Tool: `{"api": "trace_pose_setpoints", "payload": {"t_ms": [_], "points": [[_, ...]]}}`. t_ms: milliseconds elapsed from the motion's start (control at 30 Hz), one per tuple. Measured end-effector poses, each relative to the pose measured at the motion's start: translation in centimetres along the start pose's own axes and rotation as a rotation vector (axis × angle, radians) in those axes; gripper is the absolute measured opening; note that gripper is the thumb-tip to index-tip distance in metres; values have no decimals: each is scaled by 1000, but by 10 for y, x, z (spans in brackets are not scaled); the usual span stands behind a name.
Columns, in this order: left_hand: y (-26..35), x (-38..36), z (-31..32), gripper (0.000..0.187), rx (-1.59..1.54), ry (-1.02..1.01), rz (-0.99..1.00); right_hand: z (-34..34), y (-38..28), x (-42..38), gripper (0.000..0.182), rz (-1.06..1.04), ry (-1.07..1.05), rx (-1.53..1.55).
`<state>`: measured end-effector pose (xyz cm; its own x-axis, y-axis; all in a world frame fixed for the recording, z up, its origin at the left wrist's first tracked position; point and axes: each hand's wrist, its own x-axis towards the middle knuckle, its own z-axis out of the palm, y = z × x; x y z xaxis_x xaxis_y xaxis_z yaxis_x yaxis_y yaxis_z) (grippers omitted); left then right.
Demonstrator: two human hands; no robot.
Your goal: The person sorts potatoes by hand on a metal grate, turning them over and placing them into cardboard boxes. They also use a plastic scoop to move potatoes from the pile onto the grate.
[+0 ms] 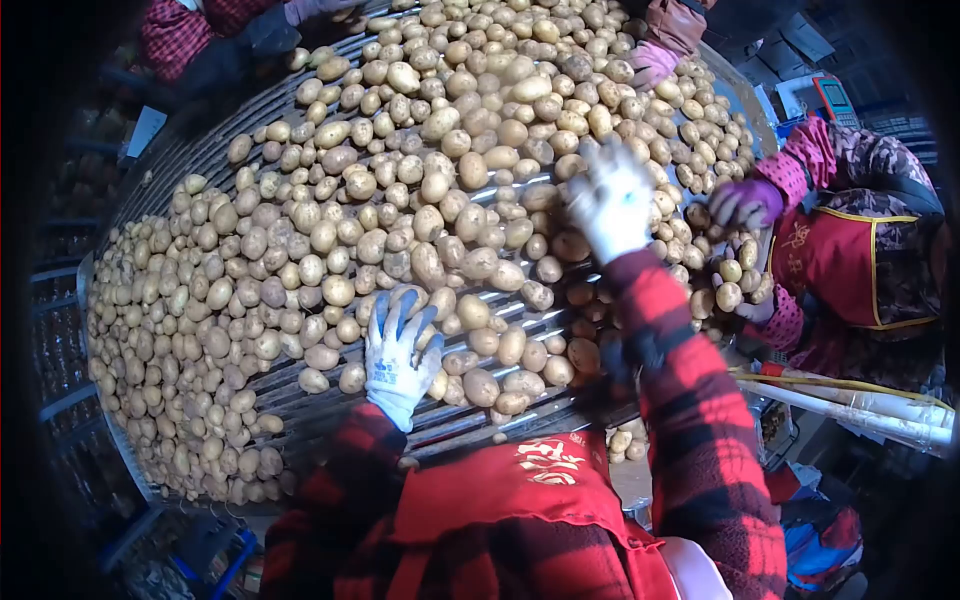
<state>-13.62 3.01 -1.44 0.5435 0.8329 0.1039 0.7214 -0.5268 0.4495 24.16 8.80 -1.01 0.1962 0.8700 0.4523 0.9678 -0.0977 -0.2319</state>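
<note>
Many potatoes (290,240) lie spread over a slatted metal surface (290,390). My left hand (400,355), in a white glove with blue-grey fingertips, is at the near middle of the slats, fingers spread, beside several potatoes, with none seen in its grasp. Farther forward and to the right, my right hand (612,200), in a white glove, reaches over the potatoes. Motion smears its fingers, so whether it holds anything cannot be made out. Both my sleeves are red and black plaid.
At the right, a co-worker in a red apron (825,265) has purple-gloved hands (745,205) by the potatoes. Another person's pink-gloved hand (655,65) is at the far edge. A person in checked clothing (180,40) stands far left. White tubes (860,410) jut in at the right.
</note>
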Motion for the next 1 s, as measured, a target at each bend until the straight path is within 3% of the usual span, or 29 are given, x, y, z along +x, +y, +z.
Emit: {"api": "trace_pose_setpoints", "payload": {"t_ms": [33,100,167,200,233,267,333,433,500,533,600,633,667,700,767,800,833,933,1000], "points": [[3,1,0,52,0,15,-9,-1,37,13,56,20,-43,-219],[9,3,1,49,-35,63,-71,34,110,9,64,246,-320,-78],[7,4,1,47,-148,96,-137,37,87,-17,70,220,-190,111],[6,2,-1,45,-155,98,-158,39,75,-31,74,45,-134,7],[4,-3,-2,44,-173,101,-156,21,46,-41,75,0,-153,7],[0,-7,-1,43,-190,112,-152,15,26,-58,76,111,-157,28],[4,-10,-9,41,-254,120,-178,-10,-7,-86,72,44,-262,-207],[12,-16,-10,40,-320,159,-203,-26,-18,-123,69,134,-216,-28],[21,-18,-5,40,-499,179,-266,-43,-33,-131,68,65,-260,-42],[26,-16,-3,40,-552,158,-251,-49,-42,-128,63,27,-370,11],[36,-8,-2,41,-620,86,-178,-23,-44,-116,55,28,-325,-46],[43,2,-7,40,-511,52,-86,-10,-41,-108,52,40,-305,-78],[50,12,-12,39,-404,29,7,-12,-44,-93,47,140,-408,-84],[57,20,-15,35,-427,2,32,-6,-41,-87,51,157,-376,-91],[58,22,-8,33,-532,-62,31,-27,-38,-70,48,233,-636,71],[59,23,-8,32,-548,-62,22,-39,-30,-64,46,136,-745,213],[57,24,-7,32,-549,-70,18,-38,-23,-58,46,80,-704,459],[49,26,-5,32,-558,-74,-11,-38,-12,-5,42,-97,-331,220],[50,29,-5,33,-600,-115,-35,6,24,24,39,-141,-184,16]]}}
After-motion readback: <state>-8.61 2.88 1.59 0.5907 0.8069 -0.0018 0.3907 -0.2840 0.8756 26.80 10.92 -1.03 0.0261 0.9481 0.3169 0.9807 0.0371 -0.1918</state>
